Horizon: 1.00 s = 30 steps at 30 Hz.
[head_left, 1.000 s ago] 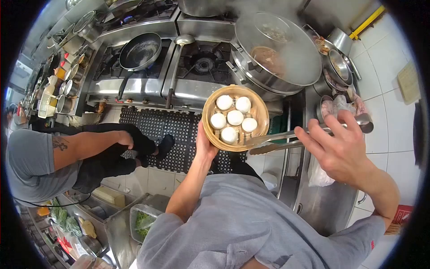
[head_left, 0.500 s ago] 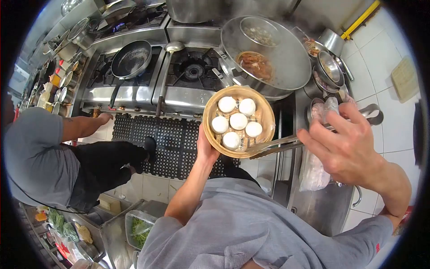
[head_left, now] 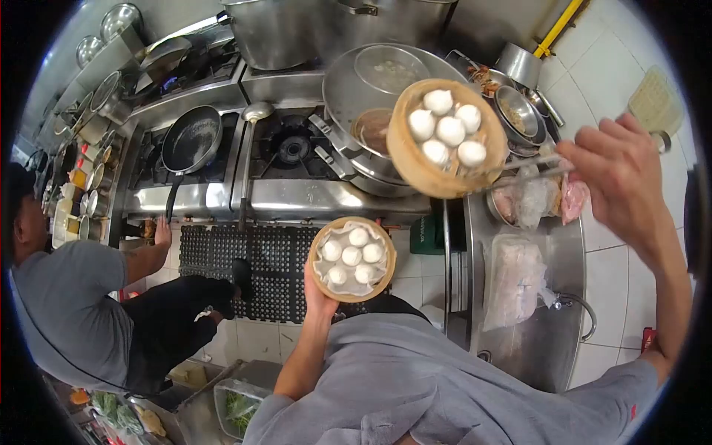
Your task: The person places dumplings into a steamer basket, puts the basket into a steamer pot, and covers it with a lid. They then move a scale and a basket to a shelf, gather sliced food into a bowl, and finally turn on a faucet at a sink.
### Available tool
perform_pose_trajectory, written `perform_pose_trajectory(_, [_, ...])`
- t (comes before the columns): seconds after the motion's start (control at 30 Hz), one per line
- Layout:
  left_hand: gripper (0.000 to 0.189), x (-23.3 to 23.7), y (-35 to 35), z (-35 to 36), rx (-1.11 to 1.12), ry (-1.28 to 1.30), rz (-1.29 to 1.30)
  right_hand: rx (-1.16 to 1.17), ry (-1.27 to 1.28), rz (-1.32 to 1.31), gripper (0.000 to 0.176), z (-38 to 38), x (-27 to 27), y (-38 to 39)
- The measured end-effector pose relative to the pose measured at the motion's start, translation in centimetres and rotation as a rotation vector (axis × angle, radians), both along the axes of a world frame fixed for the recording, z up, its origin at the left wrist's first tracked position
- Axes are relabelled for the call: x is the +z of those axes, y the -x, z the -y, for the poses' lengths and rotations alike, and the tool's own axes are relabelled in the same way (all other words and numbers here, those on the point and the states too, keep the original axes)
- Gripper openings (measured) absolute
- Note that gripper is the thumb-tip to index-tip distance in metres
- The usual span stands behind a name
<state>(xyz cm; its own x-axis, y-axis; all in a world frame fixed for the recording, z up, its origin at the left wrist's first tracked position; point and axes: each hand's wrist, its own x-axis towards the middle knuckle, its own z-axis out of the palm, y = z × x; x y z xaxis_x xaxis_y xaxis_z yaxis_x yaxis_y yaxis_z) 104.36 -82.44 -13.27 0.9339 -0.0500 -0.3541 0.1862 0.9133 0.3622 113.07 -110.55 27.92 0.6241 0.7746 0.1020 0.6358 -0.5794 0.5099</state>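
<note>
My left hand (head_left: 319, 302) is closed on a bamboo steamer basket (head_left: 343, 295), held level in front of my body. In it, several white buns (head_left: 351, 256) sit on a pale, crinkled liner. Metal tongs (head_left: 535, 170) are in my closed right hand (head_left: 619, 185), and their far end meets the rim of a second bamboo steamer basket (head_left: 408, 159). This one hangs tilted above and to the right of the first, apart from it, with several pleated white buns (head_left: 449, 130) inside. How the tong tips grip its rim is partly hidden.
A large steaming pot (head_left: 341, 89) stands behind the raised basket. A wok (head_left: 193, 141) and a long ladle (head_left: 257, 113) rest on the stove. On the right, a metal sink counter (head_left: 534, 348) bears bagged meat (head_left: 515, 278). A co-worker (head_left: 74, 297) stands at left.
The upper basket has risen off the lower one, up and right, on the tongs in my right hand. The lower basket and its buns have come into view in my left hand.
</note>
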Motion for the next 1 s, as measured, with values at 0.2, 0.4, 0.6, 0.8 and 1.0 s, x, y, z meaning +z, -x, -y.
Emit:
perform_pose_trajectory(0.2, [0.052, 0.5, 1.0, 0.3, 0.065, 0.028, -0.052, -0.109, -0.001, 0.031, 0.018, 4.3, -2.2, -7.6])
perform_pose_trajectory(0.4, [0.053, 1.2, -0.1, 0.9, 0.121, 0.025, -0.014, -0.157, 0.004, -0.002, 0.015, 7.4, -5.9, -13.7])
perform_pose_trajectory(0.6, [0.061, 0.8, -0.6, 1.4, 0.123, 0.045, -0.035, -0.155, 0.043, -0.044, 0.014, 8.6, -8.6, -16.5])
perform_pose_trajectory(0.8, [0.057, 0.5, -1.1, 1.8, 0.162, 0.032, -0.039, -0.165, 0.105, -0.112, 0.016, 8.5, -10.5, -18.6])
perform_pose_trajectory(1.0, [0.061, -0.4, -1.0, 1.9, 0.171, 0.012, -0.059, -0.198, 0.148, -0.178, 0.019, 8.6, -12.2, -19.7])
